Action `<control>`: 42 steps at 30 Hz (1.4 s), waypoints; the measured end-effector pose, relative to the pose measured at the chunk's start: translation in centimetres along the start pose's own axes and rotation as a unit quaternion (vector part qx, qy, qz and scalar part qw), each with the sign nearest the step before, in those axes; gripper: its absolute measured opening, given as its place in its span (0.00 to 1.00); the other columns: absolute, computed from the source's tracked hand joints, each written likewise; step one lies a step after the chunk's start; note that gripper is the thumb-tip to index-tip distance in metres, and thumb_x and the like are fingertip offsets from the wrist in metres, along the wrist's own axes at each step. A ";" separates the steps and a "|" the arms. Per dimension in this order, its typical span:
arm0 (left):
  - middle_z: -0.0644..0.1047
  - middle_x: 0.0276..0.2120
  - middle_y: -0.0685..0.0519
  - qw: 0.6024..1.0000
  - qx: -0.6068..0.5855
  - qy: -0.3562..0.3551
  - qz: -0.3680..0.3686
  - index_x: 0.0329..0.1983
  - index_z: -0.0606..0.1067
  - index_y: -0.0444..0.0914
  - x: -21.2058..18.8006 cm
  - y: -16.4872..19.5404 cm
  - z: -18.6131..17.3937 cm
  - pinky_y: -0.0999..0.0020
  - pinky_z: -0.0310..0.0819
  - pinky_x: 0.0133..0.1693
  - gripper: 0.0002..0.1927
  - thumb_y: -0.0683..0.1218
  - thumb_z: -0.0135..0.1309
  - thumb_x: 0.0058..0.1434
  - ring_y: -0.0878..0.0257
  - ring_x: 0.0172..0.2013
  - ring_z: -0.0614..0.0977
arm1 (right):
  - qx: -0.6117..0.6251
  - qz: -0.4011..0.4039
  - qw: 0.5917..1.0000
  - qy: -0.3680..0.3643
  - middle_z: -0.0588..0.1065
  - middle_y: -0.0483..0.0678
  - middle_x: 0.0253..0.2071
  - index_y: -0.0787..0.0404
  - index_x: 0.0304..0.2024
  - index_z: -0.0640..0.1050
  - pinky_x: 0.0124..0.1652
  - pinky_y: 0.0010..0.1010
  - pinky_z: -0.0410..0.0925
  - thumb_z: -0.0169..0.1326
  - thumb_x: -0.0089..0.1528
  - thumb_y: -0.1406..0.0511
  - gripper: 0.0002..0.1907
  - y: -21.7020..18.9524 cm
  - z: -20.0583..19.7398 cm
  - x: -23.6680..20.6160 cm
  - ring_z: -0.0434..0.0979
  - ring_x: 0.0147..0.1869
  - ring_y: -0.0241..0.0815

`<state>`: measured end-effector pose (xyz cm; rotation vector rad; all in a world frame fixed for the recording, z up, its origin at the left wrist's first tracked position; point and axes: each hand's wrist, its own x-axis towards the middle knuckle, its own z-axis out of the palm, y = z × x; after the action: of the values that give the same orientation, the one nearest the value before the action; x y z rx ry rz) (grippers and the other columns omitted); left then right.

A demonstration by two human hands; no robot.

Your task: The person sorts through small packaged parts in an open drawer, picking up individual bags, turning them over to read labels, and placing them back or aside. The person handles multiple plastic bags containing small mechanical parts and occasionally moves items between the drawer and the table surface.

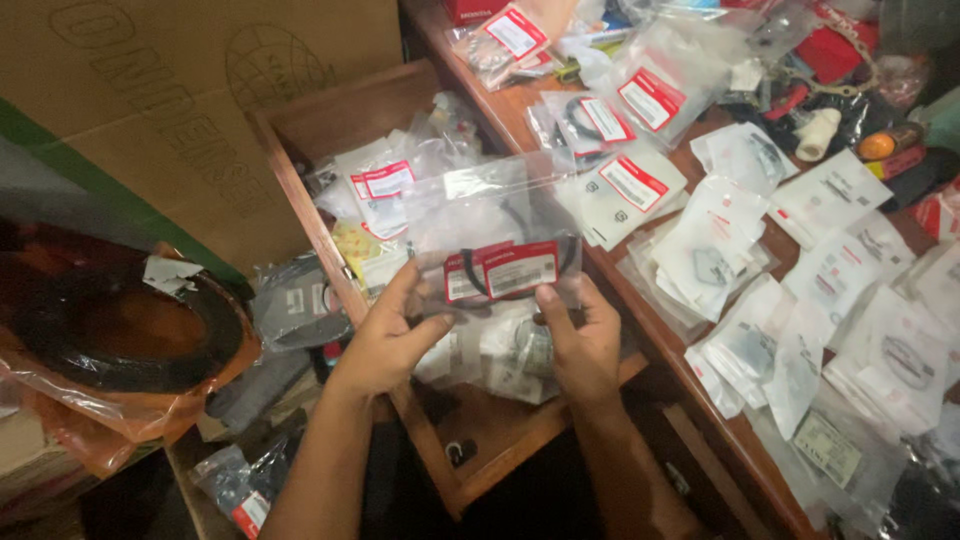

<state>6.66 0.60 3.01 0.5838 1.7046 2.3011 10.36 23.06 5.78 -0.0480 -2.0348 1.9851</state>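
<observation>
2 hands, left hand (385, 340) and right hand (580, 345), each grip pinching a clear packet (495, 235) over the drawer (300, 125)

We note a wooden drawer (300, 190) pulled open, with small clear packets (385, 185) lying inside it. To its right, a wooden tabletop (745, 440) carries many flat plastic packets (715, 250), several bearing red-and-white labels (650, 98). A white cylinder (818, 133) lies near the far edge. At left we record a large cardboard box (180, 90) and a black ring (120, 330) wrapped in orange plastic.
</observation>
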 end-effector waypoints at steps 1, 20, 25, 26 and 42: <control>0.75 0.58 0.46 1.000 0.023 0.002 -0.008 0.74 0.57 0.34 -0.1 0.1 0.1 0.67 0.72 0.55 0.38 0.34 0.54 0.60 0.61 0.55 0.78 | -0.009 0.003 1.000 0.002 0.78 0.42 0.40 0.65 0.48 0.80 0.43 0.25 0.69 0.57 0.67 0.65 0.10 0.2 -0.1 0.0 0.74 0.40 0.30; 0.82 0.44 0.49 0.987 0.122 0.100 0.037 0.51 0.78 0.30 -0.5 1.0 1.3 0.71 0.76 0.47 0.14 0.45 0.57 0.68 0.65 0.44 0.81 | -0.221 -0.225 0.949 0.010 0.75 0.53 0.51 0.61 0.55 0.74 0.51 0.33 0.72 0.64 0.61 0.68 0.21 -3.7 1.7 -1.2 0.78 0.54 0.46; 0.81 0.43 0.49 0.988 0.143 0.061 0.013 0.50 0.79 0.31 -0.7 1.2 0.4 0.71 0.76 0.47 0.10 0.40 0.56 0.67 0.65 0.43 0.81 | -0.196 -0.141 0.970 0.026 0.77 0.47 0.35 0.61 0.38 0.80 0.34 0.28 0.70 0.66 0.59 0.67 0.08 -3.5 1.5 -1.4 0.78 0.36 0.38; 0.81 0.43 0.49 0.986 0.157 0.042 0.029 0.51 0.79 0.31 -0.7 1.3 0.3 0.71 0.76 0.48 0.11 0.39 0.55 0.67 0.65 0.44 0.81 | -0.198 -0.137 0.970 0.036 0.77 0.46 0.32 0.61 0.35 0.80 0.32 0.28 0.69 0.67 0.59 0.67 0.08 -3.3 1.5 -1.3 0.77 0.33 0.36; 0.78 0.49 0.41 0.997 0.030 0.059 0.027 0.60 0.69 0.27 -1.1 -0.5 -1.2 0.63 0.74 0.53 0.20 0.34 0.54 0.66 0.57 0.50 0.80 | 0.014 -0.032 0.999 0.016 0.76 0.41 0.30 0.62 0.46 0.73 0.35 0.21 0.69 0.58 0.63 0.71 0.10 -0.9 1.3 -1.4 0.75 0.32 0.28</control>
<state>7.13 -0.69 2.03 0.5219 1.8390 2.3711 11.52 21.47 6.39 -0.0088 -1.9629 1.9607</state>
